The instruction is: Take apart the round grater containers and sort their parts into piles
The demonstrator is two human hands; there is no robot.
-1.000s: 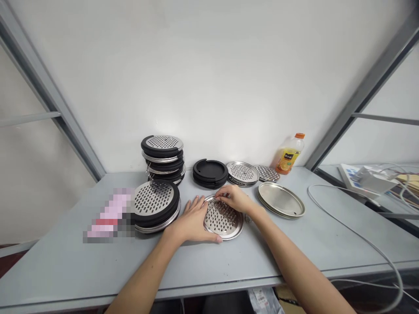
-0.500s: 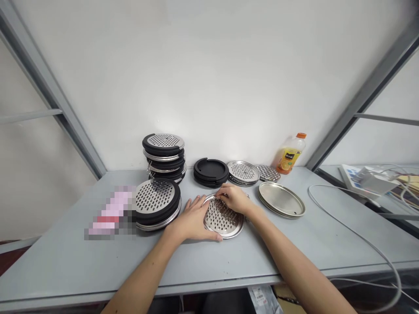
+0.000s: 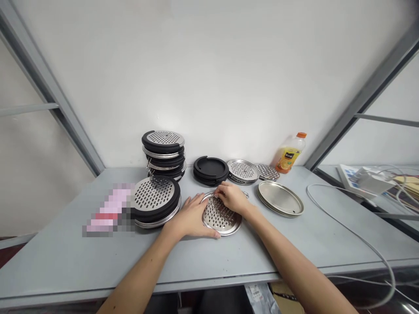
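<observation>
Pink and pixelated past reading, a flat strip (image 3: 114,203) lies at the left of the grey table (image 3: 196,266). Right beside it, a low pile of black-rimmed graters (image 3: 154,196), and just behind that a taller pile (image 3: 165,138), set near the wall. Now the left hand (image 3: 193,218): spread wide, fingers along the left edge of a round metal grater (image 3: 219,216), thumb down at its near edge. Behind, black round covers (image 3: 211,168) sit stacked. The grater itself lies flat on the table, front and centre, both hands on it. And here's the right hand (image 3: 231,198), over the far edge: fingers bunched narrow, tips close together; whether they pinch anything small, can't tell. Further back, bare metal graters (image 3: 242,171) in a pile, with a bumpy metal disc (image 3: 268,172) just beside them; nearer, plain metal plates (image 3: 281,198), the top one with a small hole by its edge. Behind those stands a juice bottle (image 3: 290,155), orange cap on, and out right a pale cable (image 3: 356,240) curves across the tabletop.
</observation>
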